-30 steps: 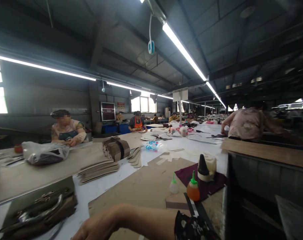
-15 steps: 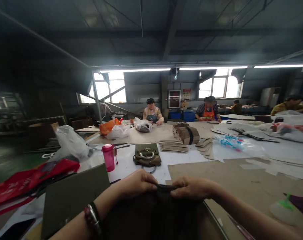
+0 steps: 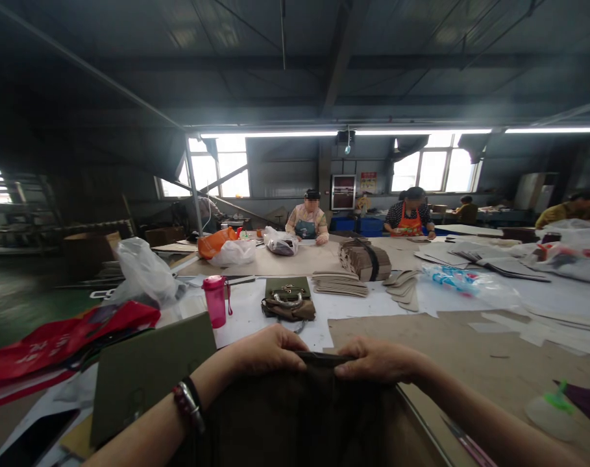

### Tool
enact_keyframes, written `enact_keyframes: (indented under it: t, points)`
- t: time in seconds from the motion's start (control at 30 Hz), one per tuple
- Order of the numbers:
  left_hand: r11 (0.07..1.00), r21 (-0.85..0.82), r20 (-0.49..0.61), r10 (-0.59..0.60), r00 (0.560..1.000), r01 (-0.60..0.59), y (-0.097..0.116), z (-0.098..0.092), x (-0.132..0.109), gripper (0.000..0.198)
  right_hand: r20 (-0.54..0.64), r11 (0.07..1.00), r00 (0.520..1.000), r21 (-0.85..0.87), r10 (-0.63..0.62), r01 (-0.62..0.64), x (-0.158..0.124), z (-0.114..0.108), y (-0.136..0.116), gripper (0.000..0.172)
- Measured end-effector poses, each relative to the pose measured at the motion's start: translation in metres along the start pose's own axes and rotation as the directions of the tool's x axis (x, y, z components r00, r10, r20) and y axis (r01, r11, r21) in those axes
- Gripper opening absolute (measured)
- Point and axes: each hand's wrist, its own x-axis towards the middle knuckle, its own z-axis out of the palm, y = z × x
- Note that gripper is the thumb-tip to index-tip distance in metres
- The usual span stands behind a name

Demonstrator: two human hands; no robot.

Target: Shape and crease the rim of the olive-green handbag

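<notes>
Well, we see both hands close together above the near edge of the bench [image 3: 470, 337]. Our left hand [image 3: 268, 350] (the one w/ a beaded bracelet [image 3: 188, 405]) and our right hand [image 3: 380, 361] each pinch the top edge of a dark brown bag body [image 3: 295, 415], a narrow grip on a black strip [image 3: 324, 358]. The bag body hangs upright in front of us, its lower part too dark to read. Just left of it lies an olive panel [image 3: 151, 376]. Farther ahead a small handbag w/ metal handle [image 3: 287, 301] sits near a pink drinking bottle [image 3: 215, 301], and beyond are stacked beige pcs [image 3: 340, 283] and a strapped bundle [image 3: 365, 259]. So far, many pcs lie cut and stacked; the bag body shows no handle or clasp on the part we see, so that much looks left to do.
</notes>
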Motion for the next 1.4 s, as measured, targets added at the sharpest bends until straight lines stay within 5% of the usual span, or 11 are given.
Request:
enact_keyframes:
  t: [0.17,0.57,1.07,1.4]
  points:
    - [0.997,0.002,0.049,0.075,0.996,-0.075,0.003,0.002,0.0,0.03,-0.013,1.0,1.0,-0.015,0.002,-0.003,-0.002,0.0,-0.003,0.035]
    - [0.999,0.026,-0.015,0.041,0.999,-0.04,0.004,0.005,-0.004,0.024,-0.051,0.994,0.993,0.033,-0.106,0.108,-0.002,0.016,-0.016,0.028]
    - [0.998,0.046,-0.069,0.033,0.997,-0.03,-0.004,0.005,-0.013,0.022,-0.093,0.906,0.984,-0.411,-0.151,0.101,0.019,0.019,-0.036,0.027]
    - [0.998,-0.015,-0.083,0.065,0.994,-0.067,-0.012,0.001,-0.016,0.024,-0.087,0.831,0.987,-0.553,-0.138,0.068,0.025,0.027,-0.054,0.029]
